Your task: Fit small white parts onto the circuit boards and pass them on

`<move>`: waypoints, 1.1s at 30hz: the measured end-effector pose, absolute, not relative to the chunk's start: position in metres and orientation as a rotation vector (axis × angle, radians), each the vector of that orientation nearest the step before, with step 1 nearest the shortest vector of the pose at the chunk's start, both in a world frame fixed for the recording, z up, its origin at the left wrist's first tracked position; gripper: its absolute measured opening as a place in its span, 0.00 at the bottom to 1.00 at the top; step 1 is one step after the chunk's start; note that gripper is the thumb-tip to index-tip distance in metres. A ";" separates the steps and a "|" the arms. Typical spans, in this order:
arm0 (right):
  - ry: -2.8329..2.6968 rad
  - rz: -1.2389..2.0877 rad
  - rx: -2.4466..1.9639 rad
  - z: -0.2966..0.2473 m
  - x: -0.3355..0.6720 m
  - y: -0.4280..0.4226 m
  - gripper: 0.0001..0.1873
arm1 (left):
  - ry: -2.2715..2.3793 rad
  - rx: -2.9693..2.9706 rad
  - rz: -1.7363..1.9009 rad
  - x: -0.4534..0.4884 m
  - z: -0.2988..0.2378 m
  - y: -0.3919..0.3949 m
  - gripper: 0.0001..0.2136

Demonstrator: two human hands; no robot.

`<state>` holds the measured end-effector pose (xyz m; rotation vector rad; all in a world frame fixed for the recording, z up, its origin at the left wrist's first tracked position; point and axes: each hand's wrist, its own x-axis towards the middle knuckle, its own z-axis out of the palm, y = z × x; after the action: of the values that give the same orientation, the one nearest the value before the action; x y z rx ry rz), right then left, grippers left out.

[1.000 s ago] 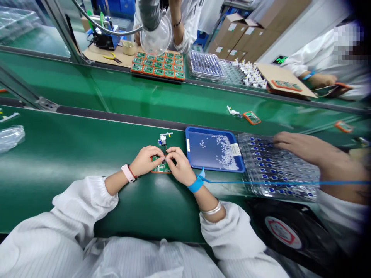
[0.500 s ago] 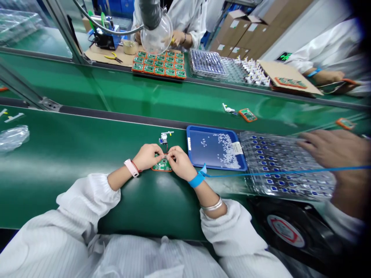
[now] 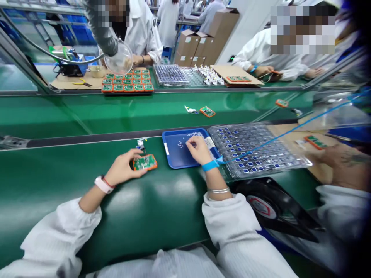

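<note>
My left hand (image 3: 121,168) is closed around the left end of a green circuit board (image 3: 147,162) in an orange frame, at the table surface. Just behind the board lies a small white part (image 3: 141,144) with a thin stem and a blue piece; a dark lead seems to run from it toward the board. Over the blue tray (image 3: 173,154), my right hand (image 3: 199,150) has its thumb and fingertips pinched together. Whatever they may hold is too small to see. Tiny white pieces (image 3: 180,143) are scattered in the tray, partly hidden behind this hand.
Clear plastic trays of small blue parts (image 3: 246,148) stand right of the blue tray, crossed by a blue cord (image 3: 278,138) from my wristband. A black fan (image 3: 261,206) sits nearer me. Another person's hand (image 3: 344,164) is at far right. Framed boards (image 3: 127,80) lie across the belt.
My right hand has left the circuit board and moved right, over the blue tray. My left hand has shifted its grip to the board's left end. The view has swung right.
</note>
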<state>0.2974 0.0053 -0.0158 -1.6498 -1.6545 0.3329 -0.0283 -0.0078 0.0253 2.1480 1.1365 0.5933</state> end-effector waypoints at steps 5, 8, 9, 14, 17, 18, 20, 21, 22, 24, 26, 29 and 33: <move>-1.806 0.218 -1.737 -0.028 0.311 0.009 0.09 | 1.388 1.770 1.188 -0.023 0.043 0.079 0.28; -1.935 0.154 -1.759 -0.026 0.294 0.005 0.14 | 1.611 1.936 1.336 -0.025 0.033 0.122 0.27; -1.962 0.134 -1.775 -0.026 0.288 0.004 0.16 | 1.677 2.004 1.270 -0.027 0.027 0.131 0.27; -1.997 0.074 -1.845 -0.027 0.281 0.003 0.17 | 1.896 2.208 0.779 -0.048 -0.001 0.146 0.28; -1.970 0.055 -1.832 -0.030 0.283 0.003 0.16 | 1.932 2.236 0.856 -0.056 -0.004 0.142 0.26; -1.954 0.049 -1.825 -0.030 0.283 0.003 0.16 | 1.899 2.250 0.927 -0.055 -0.003 0.139 0.24; -1.933 0.036 -1.814 -0.030 0.282 0.002 0.17 | 1.778 2.238 1.066 -0.048 0.003 0.133 0.17; -1.935 0.030 -1.808 -0.029 0.281 0.002 0.18 | 1.706 2.194 1.122 -0.042 0.008 0.129 0.14; -1.944 0.025 -1.803 -0.028 0.280 0.001 0.19 | 1.626 2.130 1.161 -0.035 0.013 0.124 0.12; -1.973 0.020 -1.800 -0.027 0.279 0.001 0.20 | 1.436 1.962 1.236 -0.019 0.028 0.110 0.17; -1.987 0.023 -1.812 -0.027 0.279 0.001 0.19 | 1.198 1.809 1.305 -0.005 0.045 0.092 0.27; -1.971 0.014 -1.813 -0.031 0.281 0.002 0.19 | 0.943 1.709 1.214 0.008 0.073 0.062 0.35; -1.986 -0.050 -1.806 -0.039 0.286 0.005 0.20 | 0.798 1.730 0.831 0.016 0.096 0.031 0.34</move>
<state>0.2864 0.0053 -0.0388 -1.8056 -1.9860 -0.0503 0.0159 0.0313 0.0955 1.7303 0.7978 0.8308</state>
